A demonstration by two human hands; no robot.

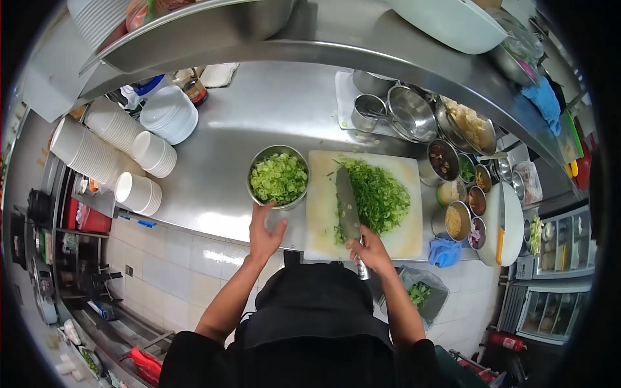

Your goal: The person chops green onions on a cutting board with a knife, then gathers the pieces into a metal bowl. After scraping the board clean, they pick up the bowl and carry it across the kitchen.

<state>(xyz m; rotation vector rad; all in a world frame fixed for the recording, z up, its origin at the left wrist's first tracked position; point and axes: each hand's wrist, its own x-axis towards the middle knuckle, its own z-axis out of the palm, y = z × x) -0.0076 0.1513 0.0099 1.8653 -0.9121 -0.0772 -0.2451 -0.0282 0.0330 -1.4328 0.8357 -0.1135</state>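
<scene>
My right hand (370, 251) is closed around the handle of a broad kitchen knife (348, 204). The blade lies over the white cutting board (317, 226), along the left side of a heap of chopped green onions (381, 197). A few green bits cling near the blade. Left of the board stands a round metal bowl (284, 206) filled with paler sliced green onions (278, 179). My left hand (266, 231) is at the bowl's near side, thumb and fingers apart, fingertips at or close to its wall; contact is hard to make out.
Stacked white containers (132, 152) stand at the left of the steel counter (220, 136). Metal pots and ingredient bowls (453, 220) crowd the right, with a blue cloth (445, 252) at the front edge. A steel shelf (336, 52) spans above. A lined bin (435, 301) stands below.
</scene>
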